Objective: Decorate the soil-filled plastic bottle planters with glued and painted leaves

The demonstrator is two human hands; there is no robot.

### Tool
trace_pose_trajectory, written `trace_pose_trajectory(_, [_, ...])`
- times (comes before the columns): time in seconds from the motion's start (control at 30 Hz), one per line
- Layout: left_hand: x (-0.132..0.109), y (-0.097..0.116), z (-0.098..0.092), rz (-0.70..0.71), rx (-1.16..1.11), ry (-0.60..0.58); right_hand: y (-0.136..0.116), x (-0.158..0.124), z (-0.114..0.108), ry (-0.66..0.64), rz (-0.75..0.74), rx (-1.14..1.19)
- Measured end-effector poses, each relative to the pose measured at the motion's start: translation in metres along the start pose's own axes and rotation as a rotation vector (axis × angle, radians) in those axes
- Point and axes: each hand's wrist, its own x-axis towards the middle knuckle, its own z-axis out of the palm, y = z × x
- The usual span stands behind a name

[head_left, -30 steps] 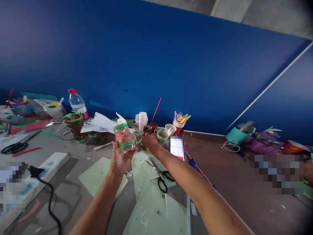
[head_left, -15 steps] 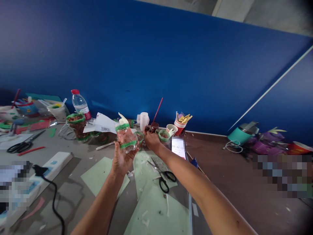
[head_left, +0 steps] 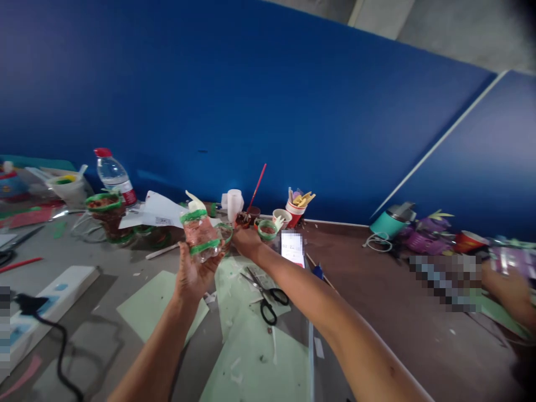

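My left hand (head_left: 196, 274) is closed around a clear plastic cup (head_left: 200, 232) with a reddish-brown coating and green bands. The cup is held tilted above the table, and a pale curved piece sticks up from its top. Stretched forward, my right hand (head_left: 247, 241) is at a small heap of dark brown bits (head_left: 243, 219); its fingertips are hidden behind the back of the hand. Just right of it stands a green-rimmed cup (head_left: 267, 230) with brown contents. Black-handled scissors (head_left: 268, 296) lie below my right forearm on pale green paper (head_left: 255, 357).
Left are a larger green-rimmed pot (head_left: 106, 215), a water bottle (head_left: 115, 176) and a power strip (head_left: 54, 298). A red-and-white cup (head_left: 295, 212) of tools and a lit phone (head_left: 292, 249) sit right of centre. Another person's hand (head_left: 508, 287) is at the far right.
The view has swung right, shifting everything leftward in the picture. Another person's hand has come into view at the right. My hands keep about the same pose, with the cup still in my left.
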Motion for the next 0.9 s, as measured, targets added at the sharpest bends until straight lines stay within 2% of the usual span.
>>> trace_pose_trajectory(0.17, [0.002,0.002,0.004,-0.005,0.022,-0.005,-0.003,-0.032,-0.02,0.069,0.073,0.116])
trace_pose_trajectory(0.3, [0.001,0.002,0.008,-0.004,-0.008,-0.024,0.002,-0.096,-0.035,0.157,0.072,0.209])
trace_pose_trajectory(0.4, [-0.001,0.002,0.01,-0.008,-0.015,-0.019,0.024,-0.158,-0.035,0.263,0.128,0.466])
trace_pose_trajectory(0.43, [-0.002,0.003,0.011,-0.007,-0.018,-0.017,0.036,-0.178,-0.031,0.284,0.196,0.509])
trace_pose_trajectory(0.5, [-0.004,0.006,0.013,0.007,-0.022,-0.007,0.06,-0.214,-0.021,0.293,0.348,0.521])
trace_pose_trajectory(0.6, [-0.008,0.01,0.018,0.012,-0.006,-0.004,0.09,-0.256,-0.001,0.265,0.538,0.417])
trace_pose_trajectory(0.73, [-0.012,0.006,0.024,-0.08,0.048,-0.02,0.102,-0.282,0.017,0.131,0.606,0.272])
trace_pose_trajectory(0.9, [-0.013,-0.013,0.012,-0.259,0.101,-0.145,0.099,-0.274,0.019,0.015,0.528,0.234])
